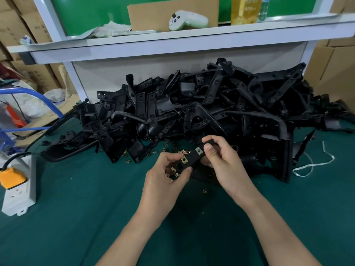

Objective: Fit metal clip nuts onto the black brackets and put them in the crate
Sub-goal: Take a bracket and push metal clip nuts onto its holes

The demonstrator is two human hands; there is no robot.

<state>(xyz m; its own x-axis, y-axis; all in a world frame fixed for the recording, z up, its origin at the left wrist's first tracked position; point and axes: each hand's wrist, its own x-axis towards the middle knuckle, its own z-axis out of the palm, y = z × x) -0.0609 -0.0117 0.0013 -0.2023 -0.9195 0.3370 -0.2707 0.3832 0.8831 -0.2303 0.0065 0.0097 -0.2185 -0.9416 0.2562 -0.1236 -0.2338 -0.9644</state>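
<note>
Both hands hold one black bracket (192,158) above the green table, just in front of a big pile of black brackets (201,112). My right hand (221,160) grips its upper end, thumb beside a fitted metal clip nut (199,150). A second clip nut (184,160) sits on the bracket's edge. My left hand (167,175) pinches the lower end and also cups several loose brass-coloured clip nuts (172,172). More loose clip nuts (153,153) lie scattered on the cloth at the foot of the pile. No crate is in view.
A white power strip (19,192) with an orange plug (11,178) lies at the left table edge. A white string (315,164) trails at the right. Behind the pile rises a white shelf (172,41) bearing a white controller (187,20). Cardboard boxes stand at both sides.
</note>
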